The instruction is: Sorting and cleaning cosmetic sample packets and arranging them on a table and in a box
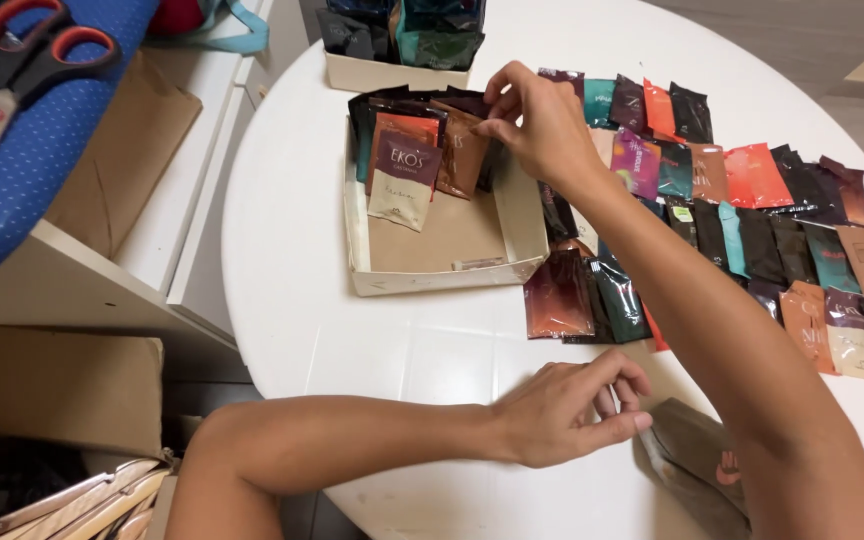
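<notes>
My right hand [537, 125] reaches over the far right corner of a shallow white cardboard tray [432, 275] and pinches the top of a brown sachet [462, 150] standing among several sachets at the tray's back. My left hand [572, 410] rests on the round white table [292, 300] near its front edge, fingers loosely curled and holding nothing, just left of a dark olive pouch [697, 465]. Rows of many coloured sachets [752, 210] lie flat on the table to the right of the tray.
A second white box [397, 70] with dark sachets stands behind the tray. Scissors with red and black handles [12, 70] lie on a blue chair seat at top left. White shelving and brown cardboard boxes [52, 385] sit left of the table.
</notes>
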